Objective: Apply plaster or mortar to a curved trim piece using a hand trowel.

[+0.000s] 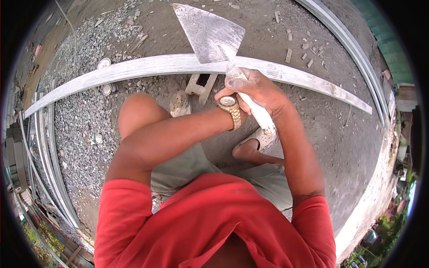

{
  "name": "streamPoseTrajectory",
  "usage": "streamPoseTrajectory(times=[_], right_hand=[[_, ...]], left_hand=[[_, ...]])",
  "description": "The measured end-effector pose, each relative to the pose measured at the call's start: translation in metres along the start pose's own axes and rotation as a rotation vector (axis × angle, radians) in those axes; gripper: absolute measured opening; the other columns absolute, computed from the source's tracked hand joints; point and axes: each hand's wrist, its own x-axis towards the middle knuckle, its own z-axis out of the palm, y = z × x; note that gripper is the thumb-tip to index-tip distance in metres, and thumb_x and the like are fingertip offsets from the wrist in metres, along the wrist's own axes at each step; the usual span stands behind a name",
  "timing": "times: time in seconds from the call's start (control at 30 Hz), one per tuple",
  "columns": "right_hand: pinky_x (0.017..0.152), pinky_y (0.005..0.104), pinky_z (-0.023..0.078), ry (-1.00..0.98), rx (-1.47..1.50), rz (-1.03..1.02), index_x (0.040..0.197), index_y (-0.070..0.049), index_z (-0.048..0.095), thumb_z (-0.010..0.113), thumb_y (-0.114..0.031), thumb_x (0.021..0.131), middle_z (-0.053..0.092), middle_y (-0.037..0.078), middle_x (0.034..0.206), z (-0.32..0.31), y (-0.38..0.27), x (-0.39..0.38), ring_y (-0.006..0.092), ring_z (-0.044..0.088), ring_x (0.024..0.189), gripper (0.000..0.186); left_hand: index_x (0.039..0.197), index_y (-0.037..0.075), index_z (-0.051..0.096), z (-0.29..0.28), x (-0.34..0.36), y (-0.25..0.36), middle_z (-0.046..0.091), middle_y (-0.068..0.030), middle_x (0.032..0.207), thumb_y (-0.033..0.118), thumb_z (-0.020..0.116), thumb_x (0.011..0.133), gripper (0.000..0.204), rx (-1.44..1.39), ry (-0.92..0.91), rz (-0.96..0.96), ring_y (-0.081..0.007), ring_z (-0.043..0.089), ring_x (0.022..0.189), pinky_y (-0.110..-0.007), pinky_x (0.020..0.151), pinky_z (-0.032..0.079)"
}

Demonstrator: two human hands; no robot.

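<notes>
My right hand [258, 90] is closed around the white, worn handle of a pointed trowel [210, 35]. Its thumb lies along the top of the handle, and the grey, smeared blade points away from me. My left forearm crosses in front of me, with a gold-coloured watch [228, 102] at the wrist. Most of my left hand [243, 115] is hidden behind the trowel handle and my right hand, so its fingers cannot be made out. Below the blade, a long whitish metal bar [147, 66] runs across the view.
A hollow concrete block [199, 89] stands under the bar, near my feet in light clogs [180, 103]. Grey gravel [85, 147] spreads to the left, with two small cans [109, 89] by the bar. More metal lengths [353, 47] lie at the far right and left.
</notes>
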Motion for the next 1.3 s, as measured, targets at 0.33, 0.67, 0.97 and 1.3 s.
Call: streamPoseTrajectory(times=[0.33, 0.67, 0.97, 1.3], right_hand=[[0.042, 0.0196, 0.038, 0.254, -0.104, -0.059, 0.097, -0.003, 0.052, 0.064, -0.027, 0.083, 0.067, 0.02, 0.092, 0.032, -0.011, -0.051, 0.0066, 0.047, 0.043, 0.03], [0.048, 0.0267, 0.041, 1.019, -0.553, -0.048, 0.096, 0.001, 0.054, 0.063, -0.022, 0.084, 0.058, 0.007, 0.068, -0.036, 0.082, -0.13, 0.0112, 0.052, 0.051, 0.027], [0.05, 0.0282, 0.044, 1.444, -0.468, -0.076, 0.102, 0.002, 0.053, 0.062, -0.021, 0.085, 0.056, 0.006, 0.076, -0.094, 0.167, -0.237, 0.0121, 0.051, 0.058, 0.03], [0.055, 0.0279, 0.043, 1.48, -0.752, -0.049, 0.093, 0.003, 0.052, 0.059, -0.016, 0.088, 0.056, 0.008, 0.072, -0.02, 0.148, -0.227, 0.0136, 0.051, 0.06, 0.02]], left_hand=[[0.094, 0.003, 0.061, -0.025, 0.042, -0.008, 0.064, -0.0119, 0.089, 0.031, 0.051, 0.088, 0.029, 0.874, -0.007, 0.475, -0.0238, 0.061, 0.087, -0.042, 0.076, 0.047], [0.103, 0.003, 0.065, -0.035, 0.017, 0.039, 0.067, -0.0121, 0.084, 0.017, 0.059, 0.077, 0.03, 1.799, 0.216, 0.466, -0.0302, 0.061, 0.09, -0.054, 0.081, 0.041], [0.096, 0.006, 0.064, -0.057, 0.033, 0.047, 0.068, -0.0108, 0.084, 0.014, 0.053, 0.082, 0.02, 1.645, 0.074, 0.297, -0.0261, 0.064, 0.088, -0.048, 0.074, 0.045], [0.105, 0.007, 0.06, -0.06, 0.037, 0.052, 0.066, -0.0125, 0.09, 0.008, 0.053, 0.08, 0.027, 1.618, 0.015, 0.227, -0.0291, 0.064, 0.091, -0.045, 0.077, 0.047]])
